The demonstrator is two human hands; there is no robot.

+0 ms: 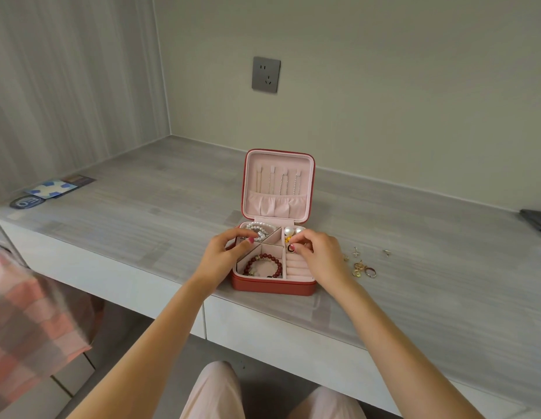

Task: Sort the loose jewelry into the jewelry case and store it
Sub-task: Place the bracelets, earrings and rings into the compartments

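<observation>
Near worktop front edge: open jewelry case point(273, 285) | right hand point(319, 255) pinching ring point(291, 248) over ring rolls | left hand point(225, 252) fingertips curled on pearl bracelet point(258, 229) | risk: ring slips, drops into wrong compartment; loose jewelry point(364, 269) right of case could get knocked off

Bare bench point(142, 225) lies open left of the left hand point(224, 252). Upright case lid point(278, 182) blocks passage beyond both hands. Loose jewelry point(364, 267) lies scattered just right of the right hand point(317, 252); bare bench beyond it.

A grey square wall socket point(266, 75) sits at twelve o'clock; blue-and-white printed cards point(59, 186) lie at nine o'clock on the grey wood-grain table point(142, 192).
</observation>
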